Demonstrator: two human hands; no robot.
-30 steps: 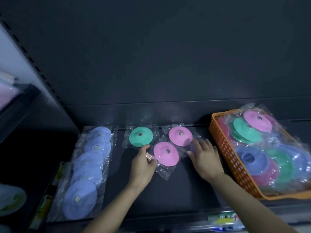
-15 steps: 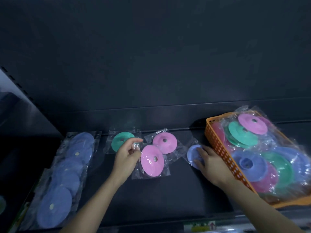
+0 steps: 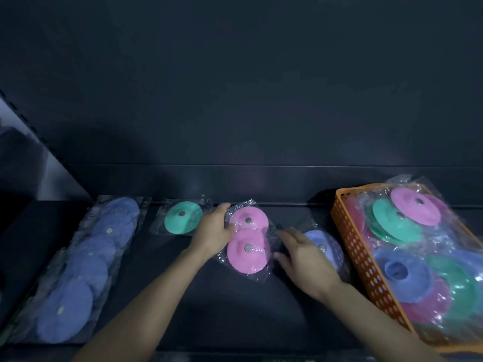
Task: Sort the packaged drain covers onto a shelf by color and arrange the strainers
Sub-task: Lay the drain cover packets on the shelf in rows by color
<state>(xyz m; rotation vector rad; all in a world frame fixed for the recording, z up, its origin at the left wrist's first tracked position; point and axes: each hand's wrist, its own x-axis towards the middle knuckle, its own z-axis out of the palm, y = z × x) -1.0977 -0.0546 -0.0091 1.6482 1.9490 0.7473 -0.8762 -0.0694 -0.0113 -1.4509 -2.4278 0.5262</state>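
Both hands have closed in on the pinks since half a second ago. The left hand (image 3: 213, 231) slid right, away from the mint-green round drain cover (image 3: 183, 218) in its clear bag. The right hand (image 3: 305, 259) came left, mostly off the lone blue drain cover (image 3: 328, 246). The pinks got tidied too and now line up front to back.

Right now the far pink drain cover (image 3: 249, 218), bagged in clear plastic, sits at 12 o'clock from the near pink drain cover (image 3: 247, 252), which overlaps its front edge. The left hand is at 9 o'clock of the pair, fingers loose and fairly straight. Its thumb rests on the plastic where the two meet, and its index finger lies along the far bag's left edge. The right hand is at 3 o'clock, palm down, fingers straight and spread, tips at the near bag's edge, wrist side over part of the blue one.

Further out at 3 o'clock is an orange perforated plastic basket (image 3: 350, 231) heaped with bagged pink, green and blue covers. Over at 9 o'clock, a long bagged row of blue drain covers (image 3: 86, 270) runs front to back on the dark shelf (image 3: 209, 309).
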